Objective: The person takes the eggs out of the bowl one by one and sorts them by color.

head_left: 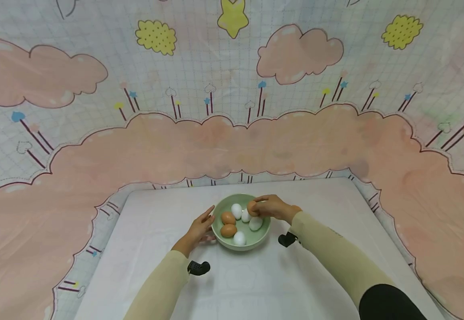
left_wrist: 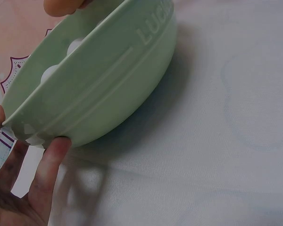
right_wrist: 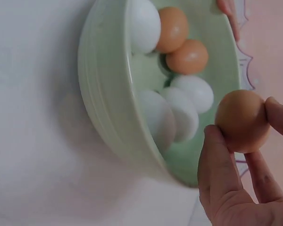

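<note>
A light green bowl (head_left: 223, 242) holds two brown eggs (head_left: 228, 230) and several white eggs (head_left: 239, 238). At its right rim my right hand (head_left: 273, 208) pinches another brown egg (right_wrist: 243, 121) between thumb and fingertips, above the bowl's inside. My left hand (head_left: 199, 230) rests against the bowl's left side with its fingers extended. In the left wrist view, fingertips (left_wrist: 59, 145) touch the bowl's outer wall (left_wrist: 104, 99), which carries raised letters. Part of the held egg shows at the top edge there.
The bowl stands on a table with a pale cloth (head_left: 240, 289). Behind and around it hangs a patterned sheet with pink clouds (head_left: 300, 53) and yellow stars (head_left: 233, 18). Small black devices (head_left: 198, 268) sit at both wrists.
</note>
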Demonstrator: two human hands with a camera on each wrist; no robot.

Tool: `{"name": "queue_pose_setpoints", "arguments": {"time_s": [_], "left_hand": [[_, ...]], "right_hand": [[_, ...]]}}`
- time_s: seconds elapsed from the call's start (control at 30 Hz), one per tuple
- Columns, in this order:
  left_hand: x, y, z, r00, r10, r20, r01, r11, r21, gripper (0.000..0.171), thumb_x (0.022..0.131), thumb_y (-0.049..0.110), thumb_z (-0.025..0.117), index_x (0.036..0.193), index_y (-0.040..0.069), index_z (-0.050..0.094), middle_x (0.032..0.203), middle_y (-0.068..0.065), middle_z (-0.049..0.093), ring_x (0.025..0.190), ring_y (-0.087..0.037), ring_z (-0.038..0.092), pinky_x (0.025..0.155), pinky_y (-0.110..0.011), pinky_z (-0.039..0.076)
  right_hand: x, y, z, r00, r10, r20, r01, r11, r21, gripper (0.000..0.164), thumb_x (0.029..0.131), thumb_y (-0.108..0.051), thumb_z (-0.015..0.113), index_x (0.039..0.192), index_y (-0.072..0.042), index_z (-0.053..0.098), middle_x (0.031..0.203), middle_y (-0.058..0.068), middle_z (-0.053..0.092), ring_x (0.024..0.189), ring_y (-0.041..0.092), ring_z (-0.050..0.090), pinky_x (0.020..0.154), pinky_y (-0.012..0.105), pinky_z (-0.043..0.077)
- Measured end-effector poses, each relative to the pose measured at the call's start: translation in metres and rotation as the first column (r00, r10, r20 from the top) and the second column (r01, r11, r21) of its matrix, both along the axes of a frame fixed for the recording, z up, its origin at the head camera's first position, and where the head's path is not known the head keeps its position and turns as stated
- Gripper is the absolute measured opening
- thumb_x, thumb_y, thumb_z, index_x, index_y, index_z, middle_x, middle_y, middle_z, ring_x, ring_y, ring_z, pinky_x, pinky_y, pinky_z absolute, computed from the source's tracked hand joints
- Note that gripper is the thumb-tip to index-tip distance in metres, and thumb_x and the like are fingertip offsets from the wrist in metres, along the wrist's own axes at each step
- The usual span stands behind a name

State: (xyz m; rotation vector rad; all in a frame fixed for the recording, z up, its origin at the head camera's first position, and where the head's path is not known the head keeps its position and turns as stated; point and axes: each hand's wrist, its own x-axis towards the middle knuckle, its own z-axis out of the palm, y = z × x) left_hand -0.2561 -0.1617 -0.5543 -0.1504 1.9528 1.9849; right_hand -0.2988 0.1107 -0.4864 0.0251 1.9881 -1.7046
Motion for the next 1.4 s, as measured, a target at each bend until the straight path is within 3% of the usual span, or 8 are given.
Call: {"name": "queue_pose_setpoints", "arguments": {"time_s": [0.17,0.3,0.43,0.53,0.63,0.9,1.13,1.4], "left_hand": [[0.001,-0.001,-0.004,1.0,-0.012,0.021,0.011,1.0,0.014,0.048,0.096,0.026,0.045,0.141,0.031,0.029,0.146,-0.018,0.012,0.116,-0.043,0.041,0.074,-0.047,0.052],[-0.002,-0.002,-0.004,1.0,0.002,0.01,-0.002,1.0,0.005,0.048,0.095,0.028,0.046,0.14,0.033,0.031,0.146,-0.018,0.013,0.115,-0.043,0.041,0.073,-0.046,0.052],[-0.004,-0.001,-0.001,1.0,-0.007,0.004,0.007,1.0,-0.003,0.049,0.095,0.029,0.046,0.141,0.033,0.029,0.147,-0.018,0.012,0.115,-0.043,0.041,0.073,-0.045,0.052],[-0.003,-0.001,0.0,1.0,-0.016,-0.001,0.016,1.0,-0.009,0.05,0.095,0.028,0.046,0.141,0.031,0.028,0.147,-0.019,0.01,0.115,-0.044,0.041,0.073,-0.045,0.052],[-0.003,-0.001,0.0,1.0,-0.015,-0.003,0.015,1.0,-0.015,0.049,0.095,0.029,0.046,0.141,0.032,0.028,0.146,-0.019,0.011,0.115,-0.044,0.041,0.073,-0.045,0.052],[-0.006,-0.001,-0.001,1.0,0.008,0.02,-0.008,1.0,0.01,0.049,0.094,0.028,0.047,0.14,0.032,0.031,0.147,-0.017,0.013,0.114,-0.042,0.043,0.072,-0.044,0.053],[-0.004,-0.002,0.001,1.0,-0.005,0.009,0.005,1.0,-0.021,0.048,0.095,0.029,0.045,0.141,0.033,0.029,0.147,-0.017,0.014,0.114,-0.041,0.044,0.074,-0.045,0.052],[-0.003,0.0,0.003,1.0,-0.005,0.011,0.005,1.0,-0.009,0.049,0.096,0.026,0.045,0.141,0.031,0.029,0.147,-0.018,0.012,0.114,-0.044,0.042,0.075,-0.047,0.051]], "right_hand": [[-0.005,0.012,0.006,0.998,-0.054,0.028,0.054,0.999,-0.008,0.048,0.082,-0.005,0.064,0.125,0.006,0.046,0.116,0.023,0.052,0.092,0.023,0.059,0.083,0.036,0.05],[-0.013,0.024,0.014,0.995,-0.094,0.044,0.092,0.994,0.052,0.048,0.081,-0.016,0.068,0.124,-0.006,0.05,0.114,0.014,0.056,0.09,0.02,0.061,0.094,0.042,0.04],[-0.021,0.041,0.017,0.992,-0.119,0.038,0.117,0.992,0.044,0.049,0.08,-0.013,0.067,0.125,-0.005,0.05,0.114,0.015,0.055,0.088,0.02,0.061,0.093,0.041,0.041],[-0.026,0.053,0.014,0.991,-0.135,0.02,0.135,0.991,0.0,0.05,0.082,-0.007,0.065,0.127,0.002,0.046,0.117,0.021,0.051,0.086,0.021,0.061,0.082,0.034,0.05],[-0.03,0.065,0.01,0.987,-0.157,0.023,0.157,0.988,-0.009,0.052,0.082,-0.007,0.065,0.129,0.002,0.045,0.119,0.021,0.049,0.086,0.021,0.06,0.078,0.032,0.051],[-0.032,0.093,0.004,0.986,-0.167,0.001,0.167,0.986,-0.002,0.051,0.086,-0.006,0.06,0.131,0.005,0.039,0.118,0.021,0.048,0.089,0.02,0.058,0.085,0.033,0.048],[-0.03,0.117,-0.003,0.976,-0.215,0.022,0.216,0.976,-0.022,0.052,0.086,-0.005,0.057,0.132,0.006,0.036,0.113,0.016,0.049,0.088,0.018,0.057,0.088,0.035,0.046],[-0.024,0.14,-0.013,0.961,-0.267,0.068,0.269,0.963,-0.024,0.057,0.089,-0.006,0.055,0.137,0.007,0.027,0.128,0.022,0.038,0.097,0.021,0.053,0.093,0.034,0.042]]}}
